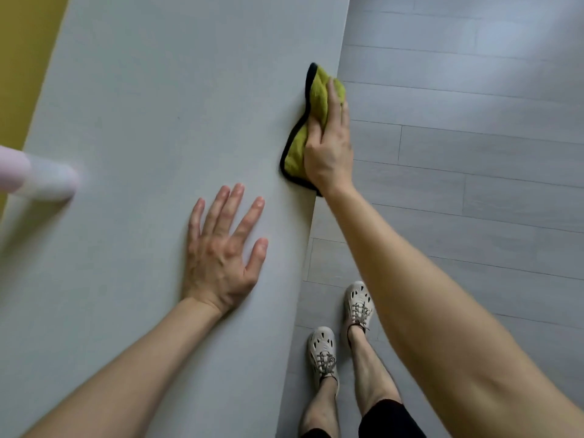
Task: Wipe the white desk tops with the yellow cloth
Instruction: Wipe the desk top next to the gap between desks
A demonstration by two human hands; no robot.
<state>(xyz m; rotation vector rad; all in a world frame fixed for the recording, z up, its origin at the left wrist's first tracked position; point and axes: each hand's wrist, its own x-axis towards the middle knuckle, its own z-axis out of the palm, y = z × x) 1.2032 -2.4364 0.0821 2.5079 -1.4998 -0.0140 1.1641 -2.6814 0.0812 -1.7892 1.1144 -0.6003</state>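
I have my right hand [330, 147] pressing straight-fingered on the cloth [319, 86] at the tabletop's [158, 90] right edge, cloth lying 12-to-6, most tabletop toward 9 o'clock, left hand [221, 257] splayed flat at 7

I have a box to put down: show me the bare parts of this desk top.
Bare: the wide desk top beyond the left hand, between the blurred pink-white object and the yellow cloth. Crowded: the right edge, where the right hand presses the cloth.
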